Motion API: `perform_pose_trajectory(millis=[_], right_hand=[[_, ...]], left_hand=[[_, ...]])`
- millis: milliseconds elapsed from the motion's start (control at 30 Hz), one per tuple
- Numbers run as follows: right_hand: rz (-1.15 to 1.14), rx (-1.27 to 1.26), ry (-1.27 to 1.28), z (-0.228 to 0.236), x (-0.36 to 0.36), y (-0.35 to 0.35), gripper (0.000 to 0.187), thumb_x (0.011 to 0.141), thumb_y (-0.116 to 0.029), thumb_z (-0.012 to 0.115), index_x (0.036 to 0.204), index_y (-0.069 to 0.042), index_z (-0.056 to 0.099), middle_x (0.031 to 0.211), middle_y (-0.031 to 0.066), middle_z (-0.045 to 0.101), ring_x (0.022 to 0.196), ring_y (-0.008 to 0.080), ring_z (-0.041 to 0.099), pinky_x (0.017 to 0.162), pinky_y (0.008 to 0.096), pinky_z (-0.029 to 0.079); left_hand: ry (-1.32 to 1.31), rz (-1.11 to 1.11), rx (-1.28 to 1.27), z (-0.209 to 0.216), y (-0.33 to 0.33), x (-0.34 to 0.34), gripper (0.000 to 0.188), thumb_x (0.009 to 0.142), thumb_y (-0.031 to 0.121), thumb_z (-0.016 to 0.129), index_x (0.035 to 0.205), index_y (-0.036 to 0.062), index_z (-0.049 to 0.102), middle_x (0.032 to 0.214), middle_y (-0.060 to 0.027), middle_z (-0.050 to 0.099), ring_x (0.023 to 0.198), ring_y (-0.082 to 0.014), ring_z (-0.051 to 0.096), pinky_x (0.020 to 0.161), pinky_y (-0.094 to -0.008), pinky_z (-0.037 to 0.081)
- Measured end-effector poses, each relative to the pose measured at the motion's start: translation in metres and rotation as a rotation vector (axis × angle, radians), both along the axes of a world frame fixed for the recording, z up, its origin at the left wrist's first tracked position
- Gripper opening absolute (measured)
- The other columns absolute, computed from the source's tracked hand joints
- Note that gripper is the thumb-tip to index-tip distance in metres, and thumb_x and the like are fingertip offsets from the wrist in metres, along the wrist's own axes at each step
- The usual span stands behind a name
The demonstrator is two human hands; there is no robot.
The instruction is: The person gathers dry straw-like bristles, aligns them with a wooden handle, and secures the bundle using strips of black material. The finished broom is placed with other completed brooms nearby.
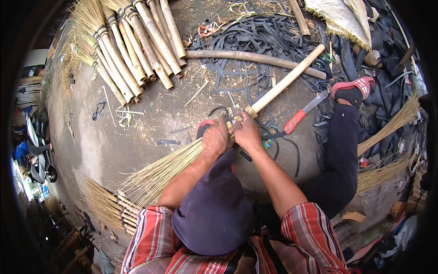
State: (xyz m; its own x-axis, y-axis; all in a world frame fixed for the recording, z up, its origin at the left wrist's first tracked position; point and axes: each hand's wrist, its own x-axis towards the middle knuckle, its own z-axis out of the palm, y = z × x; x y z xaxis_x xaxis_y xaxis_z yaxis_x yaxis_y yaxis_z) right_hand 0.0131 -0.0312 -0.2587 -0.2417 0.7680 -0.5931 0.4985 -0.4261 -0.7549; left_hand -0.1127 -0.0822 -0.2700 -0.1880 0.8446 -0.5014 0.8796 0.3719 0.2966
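A stick broom lies slantwise before me, its pale bamboo handle (288,78) pointing far right and its straw bristles (171,162) fanning out to the near left. My left hand (216,139) is closed round the top of the bristles. Close beside it, my right hand (247,132) has its fingers bent and pressed onto the straw just below the handle. A dark rubber strip (273,135) shows by my right hand; its course under the fingers is hidden. A thin pointed piece (231,99) sticks up between the hands, its kind unclear. To the right lies a red-handled knife (295,121).
Several brooms (137,45) lie side by side at the far left. A loose bamboo pole (246,56) crosses a heap of black rubber strips (260,34). More brooms (116,205) lie near left, and straw bundles (392,123) at right. A pale sack (344,20) is at far right.
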Motion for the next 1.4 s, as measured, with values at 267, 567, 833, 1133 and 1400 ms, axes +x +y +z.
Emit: perform_pose_trajectory(millis=[267, 567, 833, 1133, 1400], right_hand=[[0.079, -0.065, -0.077, -0.019, -0.004, 0.021, 0.048, 0.093, -0.014, 0.071, 0.137, 0.001, 0.058, 0.117, 0.0260, 0.074, 0.110, 0.0368, 0.073, 0.098, 0.0464, 0.054], [0.093, 0.160, 0.095, -0.037, 0.049, -0.038, 0.022, 0.107, -0.013, 0.056, 0.121, 0.003, 0.051, 0.085, 0.0096, 0.067, 0.073, 0.0171, 0.063, 0.073, 0.0342, 0.052], [0.394, 0.096, -0.196, -0.061, 0.104, -0.069, 0.030, 0.108, -0.033, 0.050, 0.102, -0.010, 0.067, 0.098, 0.0206, 0.072, 0.099, 0.0417, 0.070, 0.085, 0.0523, 0.053], [0.555, 0.745, 0.184, -0.058, 0.071, 0.009, 0.022, 0.083, -0.026, 0.076, 0.094, -0.011, 0.064, 0.084, 0.0117, 0.072, 0.081, 0.0360, 0.072, 0.071, 0.0463, 0.056], [0.480, 0.499, -0.249, -0.024, 0.073, 0.000, 0.036, 0.093, -0.014, 0.067, 0.127, -0.003, 0.065, 0.146, 0.0202, 0.059, 0.137, 0.0418, 0.053, 0.112, 0.0502, 0.047]], left_hand=[[0.003, -0.091, 0.115, -0.004, -0.007, -0.001, 0.080, 0.078, 0.029, 0.085, 0.143, 0.0046, 0.046, 0.109, -0.0244, 0.071, 0.102, -0.0416, 0.071, 0.091, -0.0484, 0.057], [-0.050, -0.036, -0.008, 0.003, 0.003, -0.007, 0.064, 0.078, 0.037, 0.083, 0.129, 0.0063, 0.060, 0.105, -0.0255, 0.073, 0.101, -0.0425, 0.072, 0.090, -0.0502, 0.058], [-0.260, 0.002, -0.121, 0.034, 0.028, -0.030, 0.068, 0.072, 0.036, 0.086, 0.132, 0.0101, 0.066, 0.103, -0.0235, 0.075, 0.099, -0.0416, 0.072, 0.091, -0.0483, 0.055], [-1.125, -0.241, -0.581, 0.060, 0.031, -0.042, 0.059, 0.075, 0.027, 0.090, 0.124, 0.0031, 0.068, 0.106, -0.0083, 0.075, 0.099, -0.0177, 0.067, 0.090, -0.0340, 0.052], [-0.743, -0.281, -0.389, 0.055, 0.047, -0.024, 0.068, 0.073, 0.034, 0.088, 0.129, 0.0047, 0.065, 0.109, -0.0167, 0.075, 0.105, -0.0291, 0.070, 0.094, -0.0395, 0.052]])
